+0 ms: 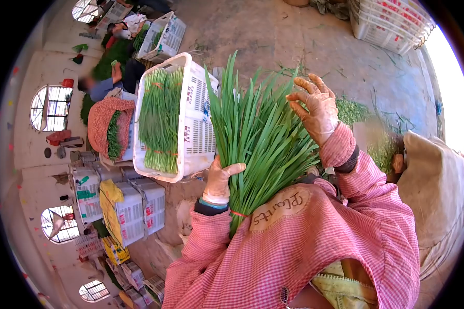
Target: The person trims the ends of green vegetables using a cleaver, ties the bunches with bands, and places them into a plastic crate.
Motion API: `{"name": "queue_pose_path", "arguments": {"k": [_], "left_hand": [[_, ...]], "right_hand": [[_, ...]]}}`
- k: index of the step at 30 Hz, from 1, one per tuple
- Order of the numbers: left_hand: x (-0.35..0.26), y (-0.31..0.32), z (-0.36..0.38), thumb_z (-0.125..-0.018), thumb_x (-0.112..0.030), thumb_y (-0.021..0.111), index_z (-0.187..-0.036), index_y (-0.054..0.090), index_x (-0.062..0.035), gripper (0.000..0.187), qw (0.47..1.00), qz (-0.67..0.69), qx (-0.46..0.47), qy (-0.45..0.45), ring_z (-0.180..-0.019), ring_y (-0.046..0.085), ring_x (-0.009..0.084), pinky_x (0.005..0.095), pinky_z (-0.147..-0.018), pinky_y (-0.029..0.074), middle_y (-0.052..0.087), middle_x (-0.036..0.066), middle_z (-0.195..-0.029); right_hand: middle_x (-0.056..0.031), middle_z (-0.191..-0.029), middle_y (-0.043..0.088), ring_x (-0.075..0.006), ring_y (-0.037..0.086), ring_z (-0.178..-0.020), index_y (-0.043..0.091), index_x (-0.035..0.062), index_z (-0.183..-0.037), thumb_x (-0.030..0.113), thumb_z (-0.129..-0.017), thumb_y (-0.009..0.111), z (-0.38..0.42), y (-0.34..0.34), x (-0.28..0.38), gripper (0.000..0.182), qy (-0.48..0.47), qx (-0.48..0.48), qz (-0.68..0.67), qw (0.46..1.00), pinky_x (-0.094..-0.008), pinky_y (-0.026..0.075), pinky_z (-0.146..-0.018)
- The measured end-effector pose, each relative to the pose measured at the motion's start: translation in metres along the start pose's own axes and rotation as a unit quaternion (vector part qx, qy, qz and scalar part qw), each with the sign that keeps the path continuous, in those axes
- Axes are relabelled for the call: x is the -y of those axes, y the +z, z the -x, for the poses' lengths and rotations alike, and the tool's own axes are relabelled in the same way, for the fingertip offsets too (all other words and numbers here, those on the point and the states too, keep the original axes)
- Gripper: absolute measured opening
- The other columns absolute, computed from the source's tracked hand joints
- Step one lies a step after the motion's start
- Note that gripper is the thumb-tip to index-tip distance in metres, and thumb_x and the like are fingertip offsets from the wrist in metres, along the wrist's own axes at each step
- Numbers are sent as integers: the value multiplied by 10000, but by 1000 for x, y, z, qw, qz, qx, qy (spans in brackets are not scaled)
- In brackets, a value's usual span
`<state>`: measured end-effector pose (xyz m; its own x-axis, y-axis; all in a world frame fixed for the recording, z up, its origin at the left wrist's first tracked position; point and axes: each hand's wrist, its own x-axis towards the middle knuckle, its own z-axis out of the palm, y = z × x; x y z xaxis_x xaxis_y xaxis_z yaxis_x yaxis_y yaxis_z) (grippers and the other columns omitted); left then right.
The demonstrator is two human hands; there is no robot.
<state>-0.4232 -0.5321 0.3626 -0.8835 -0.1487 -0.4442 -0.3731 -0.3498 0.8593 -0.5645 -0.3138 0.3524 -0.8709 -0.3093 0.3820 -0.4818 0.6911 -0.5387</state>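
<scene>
A large bunch of long green leaves (265, 131) lies across the front of the checked smock, with a red band near its lower end. Around the bunch's left side is my left hand (219, 180), gloved, thumb on top of the leaves. Beside the upper right leaf tips, my right hand (314, 108) is raised in a stained glove, its fingers curved and apart with nothing held. Left of the bunch stands a white crate (198, 121) filled with banded green bundles (161, 118).
Stacked white crates stand at the upper right (392, 26) and lower left (131, 213). A red sack (103, 126) holds greens beyond the near crate. Several people sit at the upper left. Cut leaves (350, 112) and a beige cloth (430, 185) lie at right.
</scene>
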Motion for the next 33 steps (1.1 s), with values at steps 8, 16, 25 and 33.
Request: {"name": "queue_pose_path", "arguments": {"k": [8, 16, 25, 33], "left_hand": [[-1, 5, -3, -663, 74, 576, -1150, 466, -12, 507, 1000, 10, 12, -20, -887, 575, 201, 315, -798, 480, 574, 91, -1025], [1, 4, -8, -688, 4, 542, -1171, 457, -17, 491, 999, 36, -2, -36, -914, 562, 224, 336, -810, 469, 559, 100, -1053], [1, 0, -11, -716, -18, 531, -1118, 486, -15, 405, 992, 111, -48, -48, -858, 586, 219, 331, -751, 502, 576, 92, -1005], [-33, -23, -40, -724, -103, 539, -975, 567, -39, 260, 963, 169, -141, -157, -810, 608, 276, 420, -736, 512, 625, 116, -916]], "right_hand": [[-29, -1152, 538, -249, 407, -1161, 656, 143, -870, 221, -729, 625, 18, 13, 28, 163, -172, 107, -82, 976, -438, 372, -903], [-62, -1379, 300, -295, 169, -1298, 674, 179, -914, 380, -669, 666, 34, -6, 54, 317, -144, 210, -122, 959, -461, 172, -1030], [-59, -1242, 473, -258, 362, -1197, 660, 120, -784, 240, -755, 600, 42, 41, 36, 137, 8, 90, -179, 980, -429, 270, -993], [-140, -1048, 579, -250, 543, -984, 440, -14, -1192, 310, -793, 622, 100, 3, 6, 545, 239, 418, -440, 758, -358, 434, -867]]}}
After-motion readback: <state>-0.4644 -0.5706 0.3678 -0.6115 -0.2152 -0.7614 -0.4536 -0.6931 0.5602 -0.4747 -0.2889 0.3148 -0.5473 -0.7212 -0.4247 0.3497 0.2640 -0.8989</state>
